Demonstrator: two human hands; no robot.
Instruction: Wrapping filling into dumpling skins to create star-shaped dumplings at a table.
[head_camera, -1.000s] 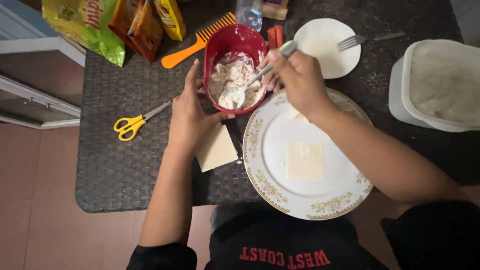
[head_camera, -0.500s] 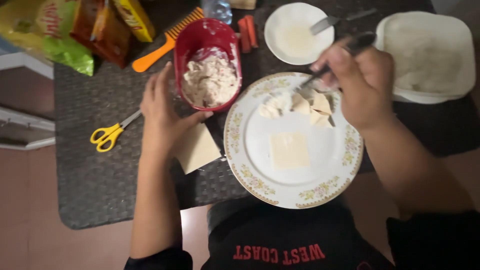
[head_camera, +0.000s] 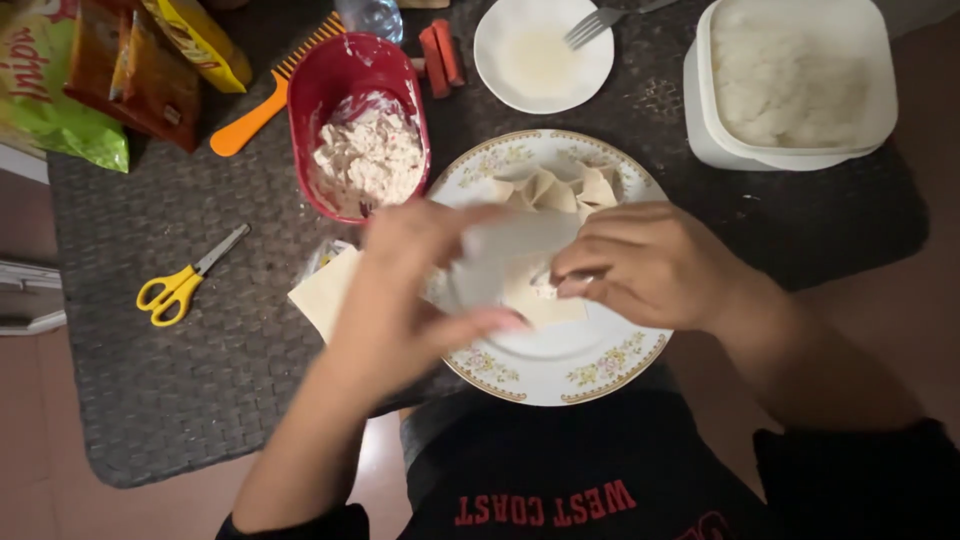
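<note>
Both hands work over a floral-rimmed plate (head_camera: 600, 365) that sits at the near edge of a dark woven surface (head_camera: 200, 400). The left hand (head_camera: 410, 290) is blurred; it lies over the left part of the plate, thumb pointing right, and whether its fingers grip anything cannot be told. The right hand (head_camera: 650, 265) comes in from the right with its fingers curled together, pinching a pale square wrapper (head_camera: 530, 300) near the middle of the plate; a dab of white filling shows at the fingertips. A pale, blurred sheet-like shape hangs between the two hands, and what it is cannot be told.

At the far side of the plate lie several folded wrappers (head_camera: 560, 188). Just left of the plate, partly under the left hand, a stack of flat wrappers (head_camera: 322, 292) rests on the surface. Far left of the plate stands a red bowl (head_camera: 330, 80) of shredded whitish filling (head_camera: 372, 155), with an orange comb (head_camera: 262, 100) beside it. Yellow scissors (head_camera: 175, 290) lie well to the left. A small white saucer (head_camera: 540, 55) with a fork (head_camera: 595, 25) sits at the far edge, and a white tub (head_camera: 795, 80) at the far right. Snack bags (head_camera: 120, 70) are at the far left.
</note>
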